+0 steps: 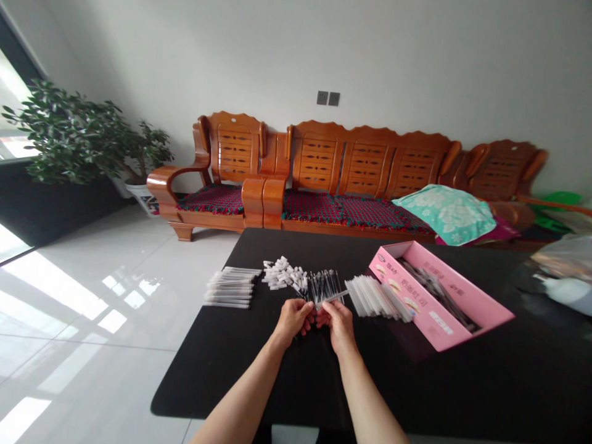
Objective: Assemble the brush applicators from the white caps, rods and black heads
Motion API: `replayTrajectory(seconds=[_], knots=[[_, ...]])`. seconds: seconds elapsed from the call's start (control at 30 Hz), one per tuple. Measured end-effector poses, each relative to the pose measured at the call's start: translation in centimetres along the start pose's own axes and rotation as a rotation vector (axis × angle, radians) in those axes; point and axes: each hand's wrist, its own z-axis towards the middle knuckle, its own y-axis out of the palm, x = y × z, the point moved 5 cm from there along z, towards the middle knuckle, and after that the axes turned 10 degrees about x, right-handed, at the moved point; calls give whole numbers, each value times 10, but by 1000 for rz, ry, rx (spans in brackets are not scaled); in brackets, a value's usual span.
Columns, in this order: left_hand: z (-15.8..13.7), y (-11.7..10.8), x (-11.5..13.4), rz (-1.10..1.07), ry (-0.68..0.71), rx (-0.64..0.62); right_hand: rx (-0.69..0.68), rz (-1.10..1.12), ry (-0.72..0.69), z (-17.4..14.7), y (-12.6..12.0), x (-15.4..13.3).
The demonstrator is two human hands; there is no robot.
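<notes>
1. Head view: the black table [208, 376] spreads wide before me, its left edge and near left corner plain, its right end cut off.
2. The pink box [439, 323] sits right of centre, slanting from the far edge towards the near right corner; the dark slender things inside I can't make out one by one.
3. Frosted tubes [374, 297] lie stacked between the box and my right hand [340, 320]; white-and-dark sticks [232, 290] lie by the left edge, well apart from my left hand [292, 316].
4. Small white pieces [283, 274] are heaped towards the far edge, nearer my left hand. Dark thin rods [324, 282] lie just beyond both hands, their long axes running roughly from the far edge to the near one.
5. Smallest is the single pale tube [338, 296], pinched between my right thumb and fingers. It points towards the far right corner, slanting across the rods, its free end near the frosted stack.
6. Its other end vanishes where my fingertips meet. My left fingers curl close there, but whether they're clamped on anything I can't tell; blur and shadow hide it.
</notes>
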Motion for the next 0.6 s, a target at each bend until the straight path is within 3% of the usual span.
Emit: replayTrajectory(seconds=[0.2,0.3,0.5,0.6], knots=[[1,-4,1,-88,-2,71,-6,4,1,0,0,1],[0,-4,0,-80,-34,46,0,1,3,0,-1,1],[-3,1,0,-33,29,5,1,-5,-1,0,0,0],[2,-10,2,17,76,72,24,36,27,-1,-1,1]])
